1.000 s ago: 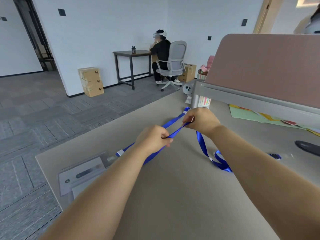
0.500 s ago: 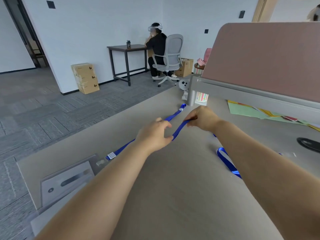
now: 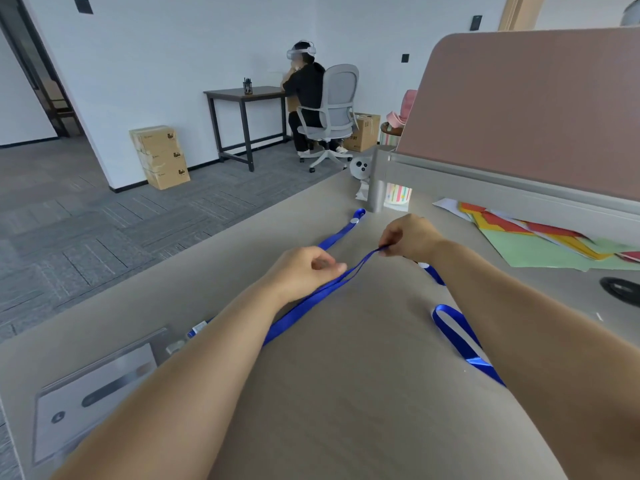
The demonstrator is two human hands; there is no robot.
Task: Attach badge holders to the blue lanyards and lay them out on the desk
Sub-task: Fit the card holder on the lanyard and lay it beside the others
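blue lanyard [image 3: 311,303] stretched (doubled), second lanyard [image 3: 479,363] looped flat

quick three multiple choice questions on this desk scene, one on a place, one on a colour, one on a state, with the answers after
1. Where do the coloured paper sheets lie?
A. on the floor
B. on the desk, at the foot of the pink partition
C. on a chair seat

2. What colour is the lanyard?
A. red
B. blue
C. green

3. What is the right hand doing?
A. resting flat on the desk
B. holding a pen
C. pinching the lanyard strap

Answers:
1 B: the sheets fan out on the desk surface just below the partition.
2 B: the strap is blue along its whole visible run.
3 C: its fingers close on the strap, which runs from them toward the other hand.
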